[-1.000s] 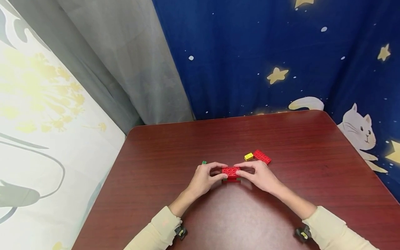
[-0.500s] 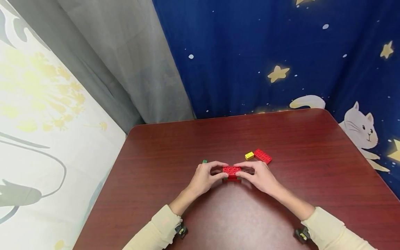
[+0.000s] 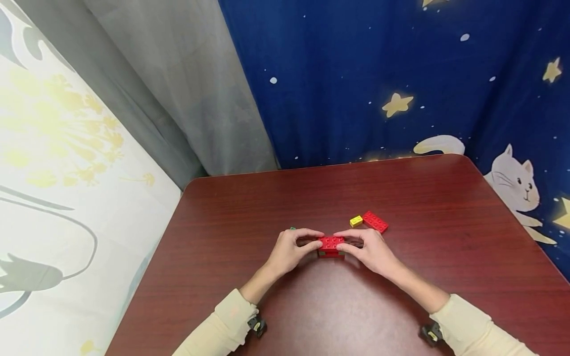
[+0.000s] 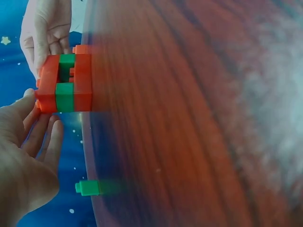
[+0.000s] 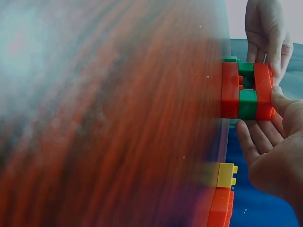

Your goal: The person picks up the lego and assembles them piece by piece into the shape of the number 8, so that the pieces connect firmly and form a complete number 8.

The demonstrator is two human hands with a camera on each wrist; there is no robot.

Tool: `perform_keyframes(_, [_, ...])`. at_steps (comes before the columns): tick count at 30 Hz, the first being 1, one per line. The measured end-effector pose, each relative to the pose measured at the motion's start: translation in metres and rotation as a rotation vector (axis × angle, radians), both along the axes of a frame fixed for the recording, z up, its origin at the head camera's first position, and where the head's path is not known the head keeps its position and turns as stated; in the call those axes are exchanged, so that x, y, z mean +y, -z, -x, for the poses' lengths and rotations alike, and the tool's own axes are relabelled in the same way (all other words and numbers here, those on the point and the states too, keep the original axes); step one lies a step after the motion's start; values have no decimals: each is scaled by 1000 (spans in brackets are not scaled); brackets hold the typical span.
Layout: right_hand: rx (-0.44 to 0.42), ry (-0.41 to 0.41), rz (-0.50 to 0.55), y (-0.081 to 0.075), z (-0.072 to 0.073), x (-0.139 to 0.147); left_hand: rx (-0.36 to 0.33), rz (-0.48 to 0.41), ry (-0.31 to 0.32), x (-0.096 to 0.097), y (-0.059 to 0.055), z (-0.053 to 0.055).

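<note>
Head view puts the stack of bricks on the reddish-brown table, straight in front of you between your hands; your left hand grasps the left end of its top red brick, thumb at the front corner and fingers behind, and your right hand pinches the right end in the same way; any lettering on the studs is too small for you to read; the only markings you can make out are printed pictures, stars and a white cat on the blue curtain and dandelions on the pale panel. Both wrist views show you how the stack is built: a lower red brick at the bottom, a green brick at either end, the top red brick across them, and a gap in the middle with studs showing; the outer edges look about flush. Just past your left hand lies a loose green brick, mostly hidden in the head view; beyond your right fingers sit a yellow brick and, just beside it, a loose red brick; the table's far edge runs well apart from all of these, with a broad stretch of wood between, and more wood extends towards you between your forearms.
</note>
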State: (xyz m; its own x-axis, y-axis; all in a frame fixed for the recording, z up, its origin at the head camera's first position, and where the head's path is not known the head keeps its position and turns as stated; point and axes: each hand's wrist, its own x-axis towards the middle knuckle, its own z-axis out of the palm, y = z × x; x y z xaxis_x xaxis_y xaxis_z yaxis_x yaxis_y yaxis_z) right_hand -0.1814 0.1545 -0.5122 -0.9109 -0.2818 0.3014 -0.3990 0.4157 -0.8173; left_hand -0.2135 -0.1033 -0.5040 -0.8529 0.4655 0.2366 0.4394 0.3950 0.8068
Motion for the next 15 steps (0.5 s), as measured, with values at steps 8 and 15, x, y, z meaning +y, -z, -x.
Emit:
perform_keyframes(8, [-66,-14,23,-2,1,0,32,6,-29,0,3,-3])
perform_keyframes(15, [-72,-28,25,-3,1,1,16,-12,-23,2,5,-4])
